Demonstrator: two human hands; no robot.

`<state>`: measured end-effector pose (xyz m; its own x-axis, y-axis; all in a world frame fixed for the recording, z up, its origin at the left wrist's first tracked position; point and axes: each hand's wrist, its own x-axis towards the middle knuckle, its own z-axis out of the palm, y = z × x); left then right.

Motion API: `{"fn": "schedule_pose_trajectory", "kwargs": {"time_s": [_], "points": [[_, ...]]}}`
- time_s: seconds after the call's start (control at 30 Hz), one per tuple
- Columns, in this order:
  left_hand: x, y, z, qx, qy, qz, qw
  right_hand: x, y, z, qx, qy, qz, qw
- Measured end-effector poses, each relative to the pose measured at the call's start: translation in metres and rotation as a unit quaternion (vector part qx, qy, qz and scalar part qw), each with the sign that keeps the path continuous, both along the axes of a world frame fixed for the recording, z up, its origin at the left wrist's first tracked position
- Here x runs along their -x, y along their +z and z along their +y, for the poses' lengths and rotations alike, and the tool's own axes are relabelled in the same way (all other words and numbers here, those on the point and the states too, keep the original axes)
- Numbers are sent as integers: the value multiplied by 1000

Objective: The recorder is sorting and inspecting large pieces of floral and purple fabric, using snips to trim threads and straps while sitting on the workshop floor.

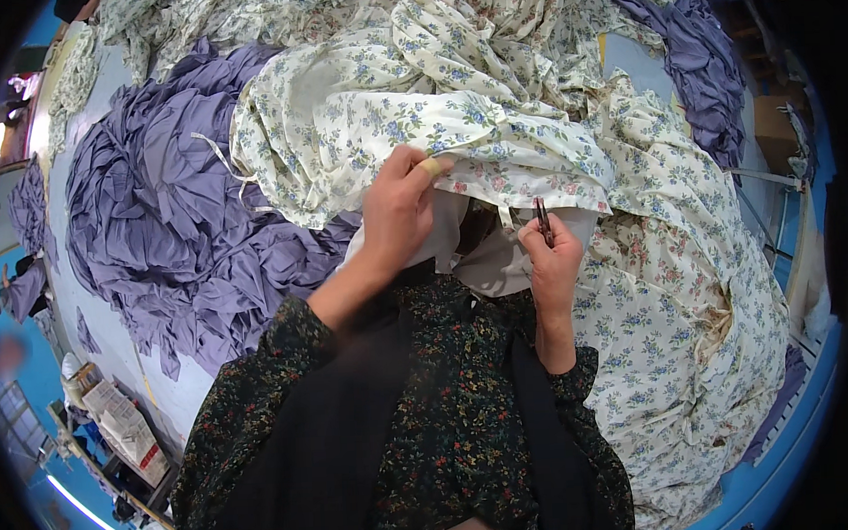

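White floral fabric (419,120) with blue and pink flowers lies gathered in front of me. My left hand (401,202) pinches its edge, a yellowish wrap round one finger. Below that edge my right hand (553,256) is closed round a small dark pair of thread snips (543,222), points upward, tips close to the hem. A short cloth tie (505,214) hangs from the hem just left of the snips. Another thin tie (219,155) sticks out at the fabric's left end.
Purple fabric (160,181) is heaped on the pale table (133,364) at left, with more purple cloth (707,78) at far right. Floral fabric (679,349) drapes down my right side. A cardboard box (774,129) stands at the right; another person (23,288) is at far left.
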<state>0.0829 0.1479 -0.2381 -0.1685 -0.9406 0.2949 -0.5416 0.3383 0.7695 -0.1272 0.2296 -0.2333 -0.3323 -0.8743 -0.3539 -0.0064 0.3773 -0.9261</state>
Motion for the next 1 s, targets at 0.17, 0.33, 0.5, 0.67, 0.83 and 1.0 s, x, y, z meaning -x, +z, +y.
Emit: {"fn": "schedule_pose_trajectory", "kwargs": {"time_s": [0.17, 0.33, 0.5, 0.67, 0.83, 1.0], "points": [[-6, -11, -21, 76, -145, -133, 978, 1, 1, -1, -13, -14, -23, 1000], [-19, 0, 1, -26, -120, -79, 989, 5, -4, 2, -17, -23, -30, 999], [-26, 12, 52, -100, -262, -9, 960, 6, -4, 1, -2, -20, -25, 1000], [-19, 21, 58, -113, -311, -210, 920, 10, -5, 4, -17, -21, -87, 996], [10, 15, 25, -20, -139, -30, 990, 9, 0, 17, -38, -33, -152, 987], [39, -11, 43, -333, -35, 141, 932, 13, 13, 21, -38, -24, -198, 979]]}}
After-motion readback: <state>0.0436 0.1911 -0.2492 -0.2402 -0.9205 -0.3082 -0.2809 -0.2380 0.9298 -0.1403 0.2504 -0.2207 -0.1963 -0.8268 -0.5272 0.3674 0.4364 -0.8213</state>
